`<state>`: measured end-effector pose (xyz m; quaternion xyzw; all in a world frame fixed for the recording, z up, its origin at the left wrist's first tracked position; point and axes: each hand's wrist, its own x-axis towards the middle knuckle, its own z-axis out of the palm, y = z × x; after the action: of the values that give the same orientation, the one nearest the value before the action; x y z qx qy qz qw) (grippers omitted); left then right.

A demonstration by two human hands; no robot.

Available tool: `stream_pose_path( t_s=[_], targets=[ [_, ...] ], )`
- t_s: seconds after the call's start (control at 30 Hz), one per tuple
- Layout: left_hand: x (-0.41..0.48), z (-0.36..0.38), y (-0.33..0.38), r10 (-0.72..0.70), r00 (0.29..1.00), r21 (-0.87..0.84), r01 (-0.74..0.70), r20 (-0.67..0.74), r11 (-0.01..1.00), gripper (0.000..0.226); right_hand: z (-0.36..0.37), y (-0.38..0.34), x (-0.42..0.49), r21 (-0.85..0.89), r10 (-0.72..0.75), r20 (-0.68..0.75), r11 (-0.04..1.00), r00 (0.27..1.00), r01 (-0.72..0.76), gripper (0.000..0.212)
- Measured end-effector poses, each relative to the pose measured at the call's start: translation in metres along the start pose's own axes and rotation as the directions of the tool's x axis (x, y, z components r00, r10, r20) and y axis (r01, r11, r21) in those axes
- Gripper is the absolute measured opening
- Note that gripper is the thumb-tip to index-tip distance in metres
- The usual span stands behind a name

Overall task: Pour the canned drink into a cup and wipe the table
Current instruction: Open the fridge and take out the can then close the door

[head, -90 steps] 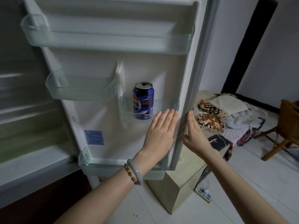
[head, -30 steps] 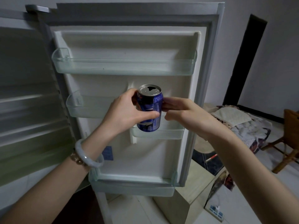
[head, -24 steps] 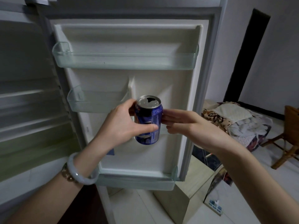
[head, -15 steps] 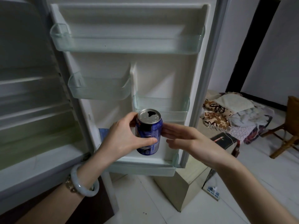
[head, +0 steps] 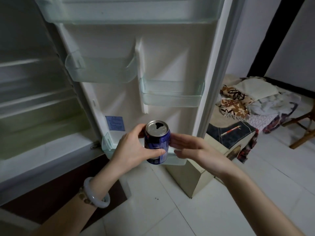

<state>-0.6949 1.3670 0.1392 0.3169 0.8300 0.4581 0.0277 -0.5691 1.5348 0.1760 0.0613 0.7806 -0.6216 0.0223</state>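
Observation:
A blue drink can (head: 157, 143) with an opened silver top stands upright in the air in front of the open fridge door (head: 170, 57). My left hand (head: 134, 150) is wrapped around the can's left side, thumb across its front. My right hand (head: 192, 149) lies flat against the can's right side, fingers straight and touching it. No cup, cloth or table is in view.
Empty clear door shelves (head: 172, 94) line the fridge door; the fridge interior (head: 34, 99) is at the left. A low beige cabinet (head: 196, 176) stands behind the door. A pile of fabrics (head: 247, 99) and a wooden chair (head: 305, 126) are at the right on white floor tiles.
The can came off the door shelf, held by my left hand with the right beside it, and has moved down and toward me. The view has tilted lower.

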Motion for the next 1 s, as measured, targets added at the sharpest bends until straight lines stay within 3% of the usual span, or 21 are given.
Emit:
stream_pose_path(
  t_s=[0.3,0.67,1.0],
  targets=[
    [-0.016,0.052,0.032,-0.114,0.986,-0.026,0.111,-0.12,0.993,0.071,-0.056,0.024,-0.009,0.002,-0.042,0.17,0.999,0.984,0.043,0.06],
    [-0.056,0.149,0.117,-0.263,0.909,-0.101,0.243,-0.324,0.965,0.065,-0.151,0.046,-0.054,-0.026,-0.087,0.396,0.994,0.914,0.106,0.063],
    [-0.084,0.186,0.156,-0.298,0.883,-0.115,0.275,-0.363,0.954,0.063,-0.186,0.065,-0.084,0.021,-0.127,0.512,0.99,0.849,0.136,0.062]
  ],
)
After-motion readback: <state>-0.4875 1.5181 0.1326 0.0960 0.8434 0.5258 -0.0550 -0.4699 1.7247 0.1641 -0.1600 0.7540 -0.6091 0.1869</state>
